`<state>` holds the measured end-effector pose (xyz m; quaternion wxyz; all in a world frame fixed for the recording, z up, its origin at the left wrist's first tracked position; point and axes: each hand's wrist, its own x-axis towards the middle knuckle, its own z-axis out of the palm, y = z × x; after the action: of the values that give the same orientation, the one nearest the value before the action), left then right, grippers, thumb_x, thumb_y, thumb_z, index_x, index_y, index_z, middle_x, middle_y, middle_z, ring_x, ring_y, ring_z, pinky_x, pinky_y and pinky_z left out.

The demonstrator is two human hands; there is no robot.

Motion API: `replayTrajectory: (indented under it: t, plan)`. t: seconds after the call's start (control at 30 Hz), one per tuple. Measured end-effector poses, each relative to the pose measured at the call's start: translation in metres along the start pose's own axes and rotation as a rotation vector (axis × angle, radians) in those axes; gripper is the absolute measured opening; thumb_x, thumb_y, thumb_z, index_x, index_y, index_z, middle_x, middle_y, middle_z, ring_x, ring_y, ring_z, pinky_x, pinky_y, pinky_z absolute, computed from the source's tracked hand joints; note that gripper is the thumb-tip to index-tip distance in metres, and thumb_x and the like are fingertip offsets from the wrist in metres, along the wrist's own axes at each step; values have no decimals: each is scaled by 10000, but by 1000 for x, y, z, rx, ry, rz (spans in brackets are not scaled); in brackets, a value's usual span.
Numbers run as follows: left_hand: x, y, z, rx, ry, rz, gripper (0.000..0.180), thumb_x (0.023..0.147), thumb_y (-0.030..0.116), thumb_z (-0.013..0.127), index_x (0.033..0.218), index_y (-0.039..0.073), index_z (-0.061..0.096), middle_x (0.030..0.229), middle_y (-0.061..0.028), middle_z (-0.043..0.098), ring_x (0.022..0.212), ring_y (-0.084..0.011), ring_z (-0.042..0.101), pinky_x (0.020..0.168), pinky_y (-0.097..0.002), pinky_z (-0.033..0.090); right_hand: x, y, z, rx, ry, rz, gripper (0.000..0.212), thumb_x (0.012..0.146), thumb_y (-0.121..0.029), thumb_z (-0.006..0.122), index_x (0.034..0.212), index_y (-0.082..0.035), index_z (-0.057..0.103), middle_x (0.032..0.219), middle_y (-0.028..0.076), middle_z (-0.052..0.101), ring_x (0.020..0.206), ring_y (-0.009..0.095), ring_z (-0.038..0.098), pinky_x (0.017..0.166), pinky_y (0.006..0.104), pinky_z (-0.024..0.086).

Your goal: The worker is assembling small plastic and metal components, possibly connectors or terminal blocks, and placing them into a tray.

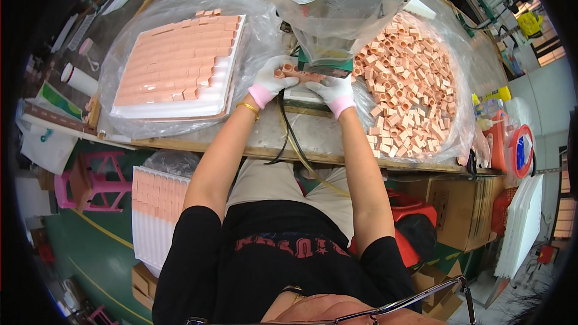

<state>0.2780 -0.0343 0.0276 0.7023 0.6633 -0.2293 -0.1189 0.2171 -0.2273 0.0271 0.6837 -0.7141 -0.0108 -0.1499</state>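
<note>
Both my hands wear white gloves with pink cuffs and meet at a small bench machine with a green head. My left hand is closed around the left end of a short row of peach-coloured plastic pieces. At the right end of that row, my right hand grips the pieces, its thumb pointing left and its other fingertips partly hidden under the machine head. Clear plastic sheeting drapes over the machine's top. Below the hands lies a pale flat base, with dark and yellow cables hanging from it.
Left on the table, a white tray carries rows of peach pieces on plastic film. A big heap of loose peach pieces lies to the right. Beneath the table edge are another tray, a pink stool and cardboard boxes.
</note>
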Motion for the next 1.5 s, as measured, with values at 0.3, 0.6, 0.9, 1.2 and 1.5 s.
replayTrajectory:
  t: [0.3, 0.6, 0.9, 1.2, 1.5]
  plan:
    - [-44, 58, 10, 170, 32, 24, 474, 725, 246, 798, 1092, 9, 615, 1018, -109, 680, 930, -162, 636, 822, -309, 527, -35, -66, 12, -557, -115, -73, 387, 762, -334, 759, 1007, -39, 706, 986, 159, 650, 949, 296, 602, 873, 400, 458]
    - [-224, 77, -9, -426, 91, -231, 412, 776, 25, 720, 1165, 26, 584, 914, -30, 673, 672, -54, 590, 572, -201, 478, -136, -107, 69, -527, -597, -137, 347, 729, -96, 740, 1034, 4, 610, 1135, 166, 581, 1045, 299, 571, 924, 364, 436]
    - [-529, -12, -252, 648, 935, -724, 256, 812, 136, 591, 1047, 38, 611, 923, -83, 678, 885, -194, 646, 774, -329, 509, -143, -102, 122, -279, -796, -64, 309, 705, -88, 748, 978, 3, 637, 1088, 146, 611, 977, 263, 598, 875, 336, 455]
    - [-520, 0, -227, 1060, 800, -1308, 510, 773, 65, 581, 1268, 59, 461, 1291, -206, 471, 1198, -343, 481, 1000, -364, 402, -150, -100, 131, -298, -811, -38, 283, 698, -88, 744, 953, -7, 648, 1082, 137, 620, 985, 257, 598, 886, 333, 452]
    - [-527, -24, -192, 981, 1246, -638, 616, 743, 3, 564, 1336, 46, 399, 1341, -201, 416, 1238, -365, 431, 1058, -357, 347, -158, -92, 158, -249, -870, -35, 321, 699, -127, 767, 978, -11, 659, 1099, 138, 614, 1004, 253, 599, 878, 328, 462]
